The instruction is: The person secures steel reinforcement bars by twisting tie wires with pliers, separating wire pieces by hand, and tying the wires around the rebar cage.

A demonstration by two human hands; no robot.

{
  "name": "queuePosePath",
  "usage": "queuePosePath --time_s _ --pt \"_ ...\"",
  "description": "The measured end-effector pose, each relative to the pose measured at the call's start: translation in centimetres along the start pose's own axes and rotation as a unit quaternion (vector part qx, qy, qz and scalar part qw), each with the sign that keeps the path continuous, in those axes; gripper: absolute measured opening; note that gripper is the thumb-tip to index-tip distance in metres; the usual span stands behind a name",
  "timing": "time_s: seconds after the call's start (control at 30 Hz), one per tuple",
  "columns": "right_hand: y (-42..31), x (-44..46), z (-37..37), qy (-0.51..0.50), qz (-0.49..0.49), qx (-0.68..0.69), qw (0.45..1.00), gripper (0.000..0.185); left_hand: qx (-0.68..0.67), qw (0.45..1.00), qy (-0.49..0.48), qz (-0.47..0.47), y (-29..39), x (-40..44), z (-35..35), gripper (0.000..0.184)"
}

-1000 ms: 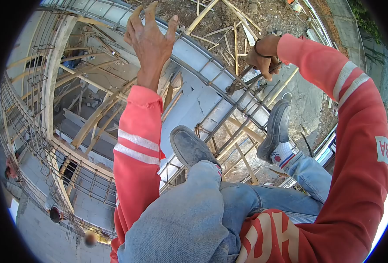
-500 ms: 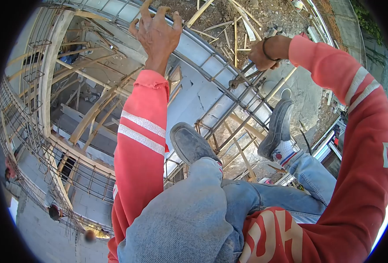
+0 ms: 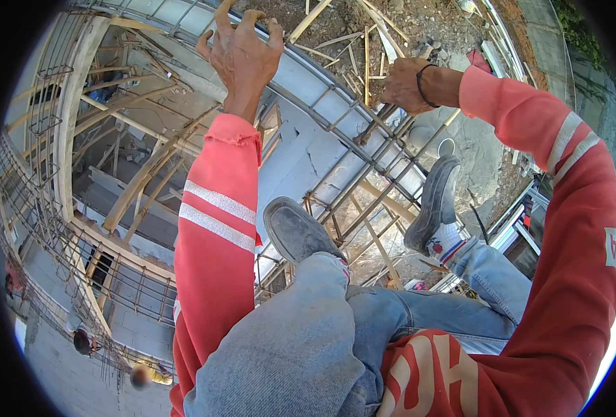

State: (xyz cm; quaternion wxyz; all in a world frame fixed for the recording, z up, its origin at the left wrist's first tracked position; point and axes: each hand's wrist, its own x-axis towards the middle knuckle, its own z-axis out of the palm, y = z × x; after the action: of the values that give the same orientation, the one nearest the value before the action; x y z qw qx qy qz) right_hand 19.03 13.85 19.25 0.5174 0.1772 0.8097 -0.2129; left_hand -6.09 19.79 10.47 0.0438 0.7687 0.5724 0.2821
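My right hand (image 3: pixel 408 86) is closed around the handles of what look like steel pincers (image 3: pixel 374 126). Their head points down-left at the crossing bars of a rebar cage (image 3: pixel 391 142); whether the jaws grip a wire is too small to tell. Over the upper stretch of the same cage, my left hand (image 3: pixel 244 59) has its fingers spread and bent. It holds nothing visible, and fingertip contact with the bars is unclear. Below the cage, a pale block wall top (image 3: pixel 297 142) shows.
My shoes (image 3: pixel 301 229) rest on or beside the cage, high above ground. Timber props (image 3: pixel 141 177) and a wooden beam form (image 3: pixel 78 118) stand left. Another person (image 3: pixel 82 340) is at lower left. Scrap wood (image 3: pixel 367 59) lies on the ground beyond.
My right hand has shifted left and turned, with the pincers' handles swinging steeper. My left hand keeps its spread pose. The whole view has slid slightly.
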Motion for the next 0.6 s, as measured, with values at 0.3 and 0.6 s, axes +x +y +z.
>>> queuePosePath --time_s 0.3,0.6 --pt "3.6 3.7 -0.9 -0.289 0.044 0.318 0.902 0.021 -0.008 1.0 0.008 -0.029 1.3 0.4 -0.9 0.021" --pt "0.9 1.8 1.9 -0.1 0.02 0.035 0.994 0.095 -0.013 0.999 0.01 -0.033 1.1 0.3 -0.7 0.019"
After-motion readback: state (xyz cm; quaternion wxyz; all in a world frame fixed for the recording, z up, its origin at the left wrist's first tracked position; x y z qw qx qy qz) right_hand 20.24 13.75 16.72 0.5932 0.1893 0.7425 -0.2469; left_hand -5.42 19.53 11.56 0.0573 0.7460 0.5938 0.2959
